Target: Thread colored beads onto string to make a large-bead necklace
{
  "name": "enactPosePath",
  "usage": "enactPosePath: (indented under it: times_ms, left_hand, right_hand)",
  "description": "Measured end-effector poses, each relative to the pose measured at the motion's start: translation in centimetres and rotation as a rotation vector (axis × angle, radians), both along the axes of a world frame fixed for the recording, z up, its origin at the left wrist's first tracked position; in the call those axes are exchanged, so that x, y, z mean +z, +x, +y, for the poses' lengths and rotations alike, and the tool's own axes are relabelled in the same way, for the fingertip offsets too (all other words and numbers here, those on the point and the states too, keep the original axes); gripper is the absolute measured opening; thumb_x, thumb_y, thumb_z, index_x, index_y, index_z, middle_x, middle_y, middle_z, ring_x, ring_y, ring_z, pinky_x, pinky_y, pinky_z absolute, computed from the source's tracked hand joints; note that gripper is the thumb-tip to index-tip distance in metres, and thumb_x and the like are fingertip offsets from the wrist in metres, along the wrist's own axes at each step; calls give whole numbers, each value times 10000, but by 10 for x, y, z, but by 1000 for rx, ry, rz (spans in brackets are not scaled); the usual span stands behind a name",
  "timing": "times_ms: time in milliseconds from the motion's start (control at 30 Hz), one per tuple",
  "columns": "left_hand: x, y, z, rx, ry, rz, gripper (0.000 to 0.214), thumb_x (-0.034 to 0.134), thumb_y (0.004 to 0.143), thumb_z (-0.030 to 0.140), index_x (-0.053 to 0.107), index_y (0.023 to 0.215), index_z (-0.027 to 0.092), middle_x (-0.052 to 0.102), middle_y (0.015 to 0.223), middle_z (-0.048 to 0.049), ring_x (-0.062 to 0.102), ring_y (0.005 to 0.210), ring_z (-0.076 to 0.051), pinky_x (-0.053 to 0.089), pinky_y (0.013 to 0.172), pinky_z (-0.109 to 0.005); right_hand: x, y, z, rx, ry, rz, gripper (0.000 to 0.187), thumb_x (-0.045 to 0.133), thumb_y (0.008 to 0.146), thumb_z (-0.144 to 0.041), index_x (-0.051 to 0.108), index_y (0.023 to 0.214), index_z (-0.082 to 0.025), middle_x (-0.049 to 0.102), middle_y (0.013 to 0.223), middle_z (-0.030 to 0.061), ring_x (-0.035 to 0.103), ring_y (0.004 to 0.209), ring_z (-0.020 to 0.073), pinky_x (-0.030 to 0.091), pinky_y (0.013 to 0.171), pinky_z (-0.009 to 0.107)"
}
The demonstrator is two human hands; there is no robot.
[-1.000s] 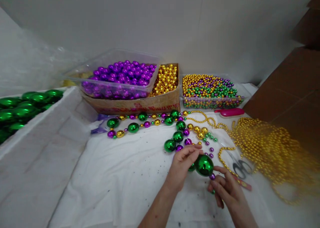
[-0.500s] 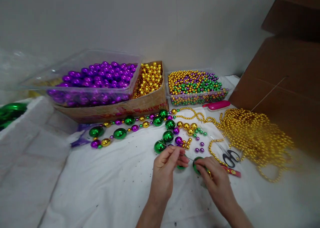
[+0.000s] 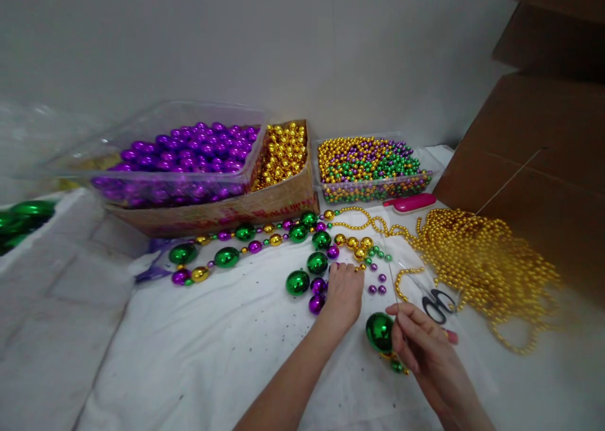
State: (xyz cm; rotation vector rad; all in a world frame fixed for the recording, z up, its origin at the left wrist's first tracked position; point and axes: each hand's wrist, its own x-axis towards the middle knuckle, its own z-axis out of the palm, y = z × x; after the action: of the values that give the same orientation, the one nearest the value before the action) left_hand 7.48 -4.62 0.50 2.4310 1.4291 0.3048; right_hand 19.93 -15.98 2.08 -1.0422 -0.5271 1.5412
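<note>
Right hand [image 3: 420,346] pinches a thin strand [image 3: 393,280] and touches the large green bead [image 3: 379,331] on the cloth-covered bench [image 3: 212,355]. Left hand [image 3: 345,292] lies palm down just beyond the bead, among loose small beads [image 3: 372,288]; I cannot tell its grip. I note open cloth to the bead's left. Scissors [image 3: 437,304] and gold bead strands [image 3: 486,261] crowd its right, with the strung necklace [image 3: 246,242] beyond.

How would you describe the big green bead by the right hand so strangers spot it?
On the white cloth, find the right hand near the front edge. The big green bead sits left of its fingers. Unlike the other big green beads, it lies apart from the strung row.
</note>
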Motion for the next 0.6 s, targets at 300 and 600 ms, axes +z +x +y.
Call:
enactPosePath:
  times_ms: [300, 600]
  left_hand:
    - [13, -39, 2, 441, -832, -1465, 256, 662, 765, 330, 653, 936, 140, 628, 803, -49, 569, 698, -120, 424, 618, -223]
    - [10, -48, -1, 528, -889, -1731, 277, 750, 689, 245, 664, 907, 97, 639, 772, -52, 586, 674, -108, 468, 623, -217]
  right_hand:
    - [-6, 5, -15, 172, -125, -448, 599, 562, 792, -559, 612, 1182, -107, 539, 449, -9, 284, 341, 56, 145, 373, 194]
    - [-4, 0, -25, 204, -113, -610, 607, 547, 764, -610, 680, 1113, -132, 466, 395, -23, 362, 368, 88, 237, 383, 206]
